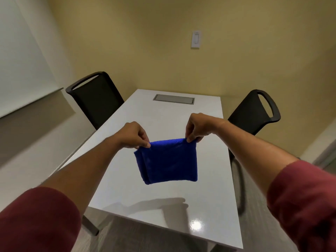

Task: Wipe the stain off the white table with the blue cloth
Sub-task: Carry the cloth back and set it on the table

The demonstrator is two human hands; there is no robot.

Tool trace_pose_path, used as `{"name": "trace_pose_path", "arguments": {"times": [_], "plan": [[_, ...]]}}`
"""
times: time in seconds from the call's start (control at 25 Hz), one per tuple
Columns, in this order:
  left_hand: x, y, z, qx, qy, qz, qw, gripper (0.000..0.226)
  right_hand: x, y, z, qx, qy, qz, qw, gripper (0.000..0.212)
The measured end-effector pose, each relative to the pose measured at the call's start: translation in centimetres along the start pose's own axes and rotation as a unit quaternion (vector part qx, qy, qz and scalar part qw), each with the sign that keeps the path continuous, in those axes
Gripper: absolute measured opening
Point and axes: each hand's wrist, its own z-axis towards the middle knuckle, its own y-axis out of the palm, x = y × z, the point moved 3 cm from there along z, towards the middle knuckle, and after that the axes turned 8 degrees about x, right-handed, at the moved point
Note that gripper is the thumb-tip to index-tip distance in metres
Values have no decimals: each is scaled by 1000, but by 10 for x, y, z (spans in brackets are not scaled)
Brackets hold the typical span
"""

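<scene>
Both hands pinch the top corners of the folded blue cloth (166, 161): left hand (133, 134) at one corner, right hand (197, 127) at the other, so it hangs in the air above the white table (127, 188), clear of the surface. No stain shows on the glossy top (glare may hide it). Wiping blind could miss the mark, and such light fingertip pinches could let the fold slip open.
</scene>
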Motion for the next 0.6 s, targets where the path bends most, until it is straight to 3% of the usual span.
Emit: {"name": "trace_pose_path", "arguments": {"times": [0.6], "plan": [[-138, -180, -15, 48, 18, 41, 998, 14, -208, 27, 85, 46, -11, 10, 999, 9]]}}
